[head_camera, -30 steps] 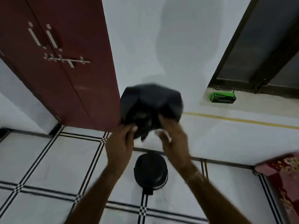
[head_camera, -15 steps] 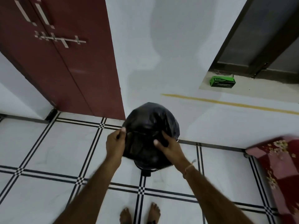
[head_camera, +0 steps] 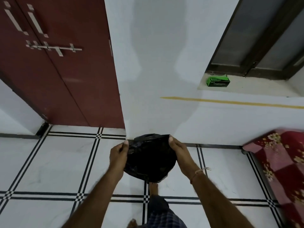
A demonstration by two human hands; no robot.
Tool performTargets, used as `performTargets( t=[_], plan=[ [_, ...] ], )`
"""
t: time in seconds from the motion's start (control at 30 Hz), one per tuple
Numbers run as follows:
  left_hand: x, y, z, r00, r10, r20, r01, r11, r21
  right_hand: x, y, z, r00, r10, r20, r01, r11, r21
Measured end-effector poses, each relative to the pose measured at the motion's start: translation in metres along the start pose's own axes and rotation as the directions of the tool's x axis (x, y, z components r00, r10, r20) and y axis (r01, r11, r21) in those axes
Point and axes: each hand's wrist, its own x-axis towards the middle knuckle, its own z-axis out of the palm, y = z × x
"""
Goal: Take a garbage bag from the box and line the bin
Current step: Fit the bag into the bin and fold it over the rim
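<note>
A black garbage bag (head_camera: 149, 157) is spread between my two hands, low over the white tiled floor near the wall. My left hand (head_camera: 118, 155) grips its left edge and my right hand (head_camera: 180, 153) grips its right edge. The bag covers the small black bin, which is hidden beneath it. The green box of bags (head_camera: 218, 81) sits on a window ledge at the upper right, far from both hands.
A dark red double door (head_camera: 62, 71) stands at the left. A bed with a red flowered cover (head_camera: 283, 170) fills the right edge. My feet and a checked garment (head_camera: 162, 216) are below the bag. The white wall (head_camera: 156, 63) is straight ahead.
Both hands have brought the bag down from chest height, over the bin on the floor. The bin, seen below the bag before, is now covered.
</note>
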Motion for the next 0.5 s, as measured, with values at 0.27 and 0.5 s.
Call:
performTargets(
  t=[0.27,0.5],
  plan=[
    [0.026,0.002,0.0,0.946,-0.267,0.186,0.314,0.898,-0.309,0.032,0.0,-0.001,0.994,0.111,0.013,-0.111,0.994,0.022],
    [0.048,-0.069,0.024,0.891,-0.308,0.332,0.305,0.95,0.064,0.065,0.049,-0.014,0.984,0.168,-0.052,-0.164,0.985,0.058]
  ],
)
